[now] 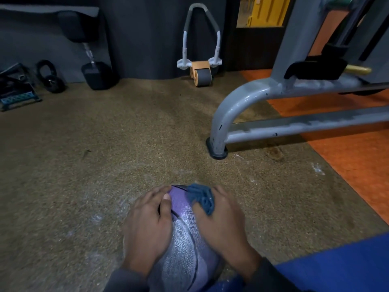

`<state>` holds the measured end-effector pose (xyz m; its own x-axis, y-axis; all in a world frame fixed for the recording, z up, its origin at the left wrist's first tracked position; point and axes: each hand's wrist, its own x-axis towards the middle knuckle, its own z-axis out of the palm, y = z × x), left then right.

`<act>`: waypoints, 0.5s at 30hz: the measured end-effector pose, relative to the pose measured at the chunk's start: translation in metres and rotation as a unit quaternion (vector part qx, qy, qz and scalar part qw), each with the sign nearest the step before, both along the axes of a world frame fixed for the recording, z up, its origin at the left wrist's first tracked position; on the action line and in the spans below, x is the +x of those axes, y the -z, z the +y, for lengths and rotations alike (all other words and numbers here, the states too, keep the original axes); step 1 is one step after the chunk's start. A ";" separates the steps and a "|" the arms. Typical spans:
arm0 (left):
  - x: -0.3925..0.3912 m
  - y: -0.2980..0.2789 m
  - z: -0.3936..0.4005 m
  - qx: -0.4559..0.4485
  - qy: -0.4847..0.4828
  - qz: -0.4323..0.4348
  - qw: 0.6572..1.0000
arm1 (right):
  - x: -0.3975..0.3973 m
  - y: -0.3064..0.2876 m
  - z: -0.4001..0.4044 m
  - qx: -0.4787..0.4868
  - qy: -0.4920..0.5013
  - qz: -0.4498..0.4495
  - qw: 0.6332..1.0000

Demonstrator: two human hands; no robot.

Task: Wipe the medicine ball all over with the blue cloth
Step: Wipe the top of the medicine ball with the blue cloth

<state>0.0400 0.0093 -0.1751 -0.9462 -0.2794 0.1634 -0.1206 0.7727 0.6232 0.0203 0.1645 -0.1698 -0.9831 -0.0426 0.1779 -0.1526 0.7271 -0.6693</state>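
A purple and silver textured medicine ball point(185, 239) sits on the floor at the bottom centre of the head view. My left hand point(147, 226) lies flat on the ball's left side, its fingers spread over the top. My right hand point(223, 220) covers the ball's right side and holds the bunched blue cloth point(202, 197) against the upper far part of the ball. The cloth pokes out between thumb and fingers. The ball's underside and both flanks are hidden by my hands.
A grey machine frame point(231, 110) with a black foot point(216, 150) stands ahead to the right. An ab roller point(201, 72), a dumbbell point(94, 68) and a kettlebell point(50, 76) line the far wall. Orange flooring point(347, 157) lies right, a blue mat point(341, 264) bottom right.
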 end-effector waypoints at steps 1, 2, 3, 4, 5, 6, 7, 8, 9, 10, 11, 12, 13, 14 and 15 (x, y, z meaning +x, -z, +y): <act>0.000 0.000 0.000 0.007 -0.004 0.001 1.000 | -0.006 0.001 0.005 -0.034 0.021 -0.036 0.999; 0.000 0.000 -0.001 0.014 -0.011 0.002 1.000 | -0.011 0.004 0.010 -0.067 0.043 -0.071 0.994; 0.000 0.000 -0.001 0.022 -0.018 0.002 1.000 | -0.013 0.005 0.014 -0.085 0.061 -0.100 0.989; -0.001 0.000 -0.001 0.029 -0.026 0.004 0.999 | -0.012 0.007 0.017 -0.090 0.072 -0.116 0.987; -0.001 0.000 -0.002 0.036 -0.032 0.006 0.999 | -0.007 0.008 0.019 -0.079 0.074 -0.114 0.988; -0.002 0.000 -0.002 0.042 -0.035 0.007 0.998 | 0.000 0.009 0.018 -0.060 0.065 -0.093 0.992; -0.003 0.000 -0.002 0.045 -0.037 0.006 0.998 | 0.008 0.007 0.016 -0.037 0.046 -0.061 0.996; -0.003 0.000 -0.002 0.045 -0.037 0.004 0.998 | 0.016 0.004 0.012 -0.019 0.019 -0.027 0.999; -0.003 0.000 -0.001 0.037 -0.037 0.001 0.999 | 0.022 -0.002 0.004 -0.005 -0.008 0.007 1.000; -0.002 0.000 -0.001 0.025 -0.037 -0.005 0.999 | 0.025 -0.007 -0.003 0.009 -0.034 0.035 0.999; -0.001 0.001 0.000 0.010 -0.039 -0.013 0.999 | 0.024 -0.011 -0.011 0.022 -0.056 0.050 0.997; 0.000 0.001 0.000 -0.002 -0.041 -0.021 0.999 | 0.019 -0.014 -0.016 0.031 -0.069 0.052 0.996; 0.002 0.000 0.001 -0.009 -0.043 -0.026 0.999 | 0.011 -0.015 -0.019 0.038 -0.069 0.040 0.996; 0.003 -0.001 0.002 -0.013 -0.043 -0.028 0.999 | 0.002 -0.014 -0.018 0.037 -0.059 0.019 0.997; 0.006 -0.002 0.003 -0.014 -0.044 -0.029 0.999 | -0.008 -0.012 -0.015 0.026 -0.037 -0.002 0.999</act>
<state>0.0456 0.0125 -0.1733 -0.9263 -0.3580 0.1172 -0.2243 0.7742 0.5919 0.0124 0.1492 -0.1577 -0.9777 -0.1250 0.1688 -0.2047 0.7471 -0.6324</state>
